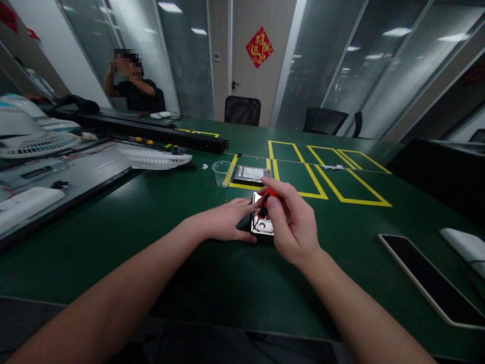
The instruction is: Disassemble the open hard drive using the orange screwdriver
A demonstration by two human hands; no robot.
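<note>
A silver hard drive (pixel 261 226) lies on the green table in front of me, partly covered by my hands. My right hand (pixel 293 217) is closed round a red and black screwdriver (pixel 264 205), its tip pointing down at the drive's lower left part. Thumb and fingers spread, my left hand (pixel 231 220) rests against the drive's left side. Just beyond, a second hard drive (pixel 250 174) with a white label lies inside a yellow taped outline. A clear plastic cup (pixel 222 174) stands to its left.
White fan parts (pixel 157 158), a long black bar (pixel 182 139) and a metal panel (pixel 87 167) lie on the left. A dark-screened tablet (pixel 428 278) is at the right. Yellow tape outlines mark the table (pixel 352 253). Across it sits a person (pixel 138 91).
</note>
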